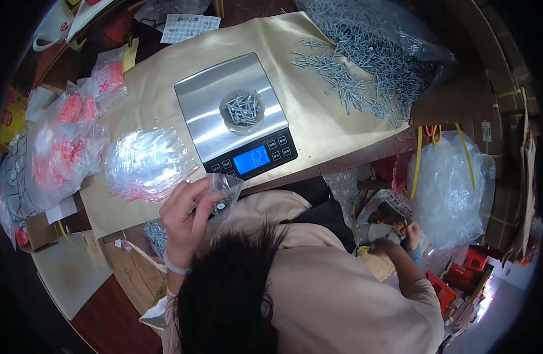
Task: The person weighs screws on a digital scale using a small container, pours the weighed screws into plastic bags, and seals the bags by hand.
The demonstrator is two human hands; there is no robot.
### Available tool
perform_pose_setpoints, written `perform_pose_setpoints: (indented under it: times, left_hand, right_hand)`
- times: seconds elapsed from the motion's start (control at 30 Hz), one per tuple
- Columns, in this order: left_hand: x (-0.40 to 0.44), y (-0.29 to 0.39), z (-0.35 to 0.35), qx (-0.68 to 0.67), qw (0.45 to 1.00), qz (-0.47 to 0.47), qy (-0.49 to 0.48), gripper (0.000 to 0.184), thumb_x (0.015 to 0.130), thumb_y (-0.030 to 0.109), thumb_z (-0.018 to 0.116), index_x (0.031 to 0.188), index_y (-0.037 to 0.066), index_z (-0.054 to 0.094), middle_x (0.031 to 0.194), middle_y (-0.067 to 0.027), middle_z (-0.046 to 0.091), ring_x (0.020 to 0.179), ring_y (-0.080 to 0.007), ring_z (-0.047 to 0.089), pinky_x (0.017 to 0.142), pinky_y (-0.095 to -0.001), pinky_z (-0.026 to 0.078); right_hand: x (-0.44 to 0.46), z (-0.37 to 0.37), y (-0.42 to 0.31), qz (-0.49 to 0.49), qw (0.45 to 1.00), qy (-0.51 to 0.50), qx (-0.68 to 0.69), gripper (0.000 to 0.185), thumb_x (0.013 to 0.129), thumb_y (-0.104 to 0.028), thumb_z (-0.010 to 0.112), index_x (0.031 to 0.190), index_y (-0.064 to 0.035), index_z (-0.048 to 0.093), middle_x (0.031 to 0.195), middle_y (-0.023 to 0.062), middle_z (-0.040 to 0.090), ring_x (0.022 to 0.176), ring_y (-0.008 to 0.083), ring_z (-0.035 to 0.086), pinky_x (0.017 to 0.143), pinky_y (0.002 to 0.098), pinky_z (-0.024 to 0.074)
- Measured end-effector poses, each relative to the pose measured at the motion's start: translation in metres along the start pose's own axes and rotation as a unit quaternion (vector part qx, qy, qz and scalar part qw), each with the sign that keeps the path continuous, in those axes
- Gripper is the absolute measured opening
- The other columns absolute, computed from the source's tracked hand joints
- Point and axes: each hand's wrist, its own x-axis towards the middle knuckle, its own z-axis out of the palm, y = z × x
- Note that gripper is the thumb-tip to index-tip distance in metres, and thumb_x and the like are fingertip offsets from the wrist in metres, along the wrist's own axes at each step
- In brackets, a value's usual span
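Observation:
My left hand (186, 215) pinches a small clear plastic bag (229, 192) at the table's front edge. A small round white spot (220, 206) shows on or in the bag; what it is I cannot make out. Just beyond, a digital scale (224, 82) with a lit blue display carries a round clear dish (227, 121) of screws (243, 108). Left of the scale lies a pile of clear zip bags (144, 162) with red edges. My right hand (382, 246) reaches off to the right, low beside the table, dark and blurred, its fingers unclear.
A large heap of loose screws (372, 53) spills from a plastic bag at the back right. Packs of red-edged bags (64, 153) crowd the left. Another person's hand (412, 234) in a blue sleeve is near my right hand. A clear sack (448, 189) hangs at right.

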Motion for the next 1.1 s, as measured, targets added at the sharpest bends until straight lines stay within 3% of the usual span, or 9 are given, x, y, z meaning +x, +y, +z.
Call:
perform_pose_setpoints:
  times: [0.17,0.3,0.4,0.47,0.57,0.7,0.87,1.03,1.1]
  left_hand:
    - [-0.002,0.003,-0.01,0.028,1.0,-0.007,0.004,0.023,0.077,-0.001,0.07,0.099,-0.002,0.066,0.071,-0.0082,0.059,0.059,-0.0133,0.055,0.055,-0.0239,0.042]
    - [-0.003,0.0,-0.007,0.035,0.999,-0.016,-0.001,0.024,0.075,-0.001,0.072,0.099,-0.001,0.067,0.071,-0.0088,0.061,0.059,-0.0141,0.057,0.054,-0.0242,0.043]
    - [-0.002,0.003,-0.003,0.027,1.0,-0.015,-0.005,0.024,0.075,-0.001,0.072,0.098,-0.001,0.067,0.07,-0.008,0.06,0.058,-0.0139,0.056,0.054,-0.024,0.042]
    - [-0.002,0.004,-0.002,0.028,0.999,-0.019,-0.007,0.024,0.075,0.0,0.072,0.098,-0.001,0.068,0.069,-0.0077,0.06,0.058,-0.0138,0.055,0.053,-0.024,0.042]
    - [-0.003,0.0,-0.002,0.024,0.999,-0.017,-0.017,0.021,0.078,0.001,0.07,0.099,-0.002,0.067,0.069,-0.0063,0.058,0.058,-0.0116,0.053,0.054,-0.0229,0.039]
    - [-0.005,-0.003,-0.003,0.034,0.999,-0.013,-0.008,0.023,0.074,0.0,0.073,0.097,-0.001,0.067,0.068,-0.0082,0.059,0.056,-0.0149,0.054,0.052,-0.0249,0.041]
    - [-0.009,-0.004,-0.008,0.031,0.999,-0.022,-0.002,0.019,0.078,0.0,0.069,0.096,-0.002,0.066,0.067,-0.0072,0.057,0.057,-0.0127,0.053,0.052,-0.0237,0.039]
    - [-0.007,-0.004,-0.009,0.036,0.999,-0.019,-0.004,0.02,0.075,-0.001,0.071,0.095,-0.002,0.066,0.068,-0.0087,0.059,0.056,-0.0158,0.054,0.051,-0.0256,0.041]
    - [-0.006,-0.004,-0.008,0.039,0.999,-0.013,-0.01,0.02,0.075,-0.001,0.072,0.095,-0.002,0.066,0.068,-0.0085,0.059,0.056,-0.0155,0.053,0.051,-0.0257,0.041]
  right_hand:
    - [-0.046,-0.039,0.029,-0.264,0.916,0.3,-0.022,0.01,0.089,-0.008,0.055,0.081,-0.0016,0.053,0.065,0.0057,0.058,0.061,0.0128,0.054,0.064,0.0279,0.0457]
    - [0.048,0.049,0.083,-0.03,0.868,-0.119,-0.481,0.035,0.089,-0.028,0.042,0.115,-0.0256,0.064,0.113,0.0159,0.062,0.103,0.0327,0.06,0.086,0.0472,0.0483]
    - [0.018,0.032,-0.034,-0.034,0.996,0.07,-0.033,0.036,0.087,-0.029,0.054,0.119,-0.0149,0.06,0.108,0.0096,0.064,0.097,0.0252,0.06,0.085,0.0355,0.0464]
    - [0.02,0.033,-0.044,-0.065,0.894,0.107,0.43,0.035,0.096,-0.025,0.049,0.125,-0.0059,0.054,0.107,0.002,0.06,0.093,0.0139,0.056,0.083,0.0273,0.0434]
    - [0.03,0.026,-0.004,-0.135,0.971,0.193,-0.031,0.024,0.09,-0.022,0.057,0.097,-0.0008,0.063,0.09,0.0162,0.065,0.082,0.0195,0.061,0.073,0.0315,0.0463]
    - [0.013,0.031,0.015,0.028,0.87,-0.089,-0.485,0.039,0.088,-0.042,0.057,0.099,-0.0055,0.066,0.092,0.0144,0.066,0.084,0.0231,0.062,0.074,0.0314,0.0471]
    - [0.028,0.034,0.048,0.198,0.916,-0.274,-0.217,0.048,0.088,-0.053,0.049,0.098,-0.0099,0.068,0.084,0.0108,0.067,0.079,0.026,0.063,0.062,0.0332,0.0472]
    - [0.038,0.002,0.103,-0.386,0.849,-0.197,-0.303,0.05,0.083,-0.051,0.06,0.098,-0.0039,0.067,0.062,0.0059,0.062,0.051,0.02,0.059,0.049,0.0349,0.0459]
    - [0.016,-0.002,0.05,-0.06,0.96,-0.137,-0.238,0.049,0.084,-0.049,0.06,0.092,-0.0011,0.067,0.059,0.0076,0.059,0.05,0.0205,0.059,0.049,0.0341,0.0467]
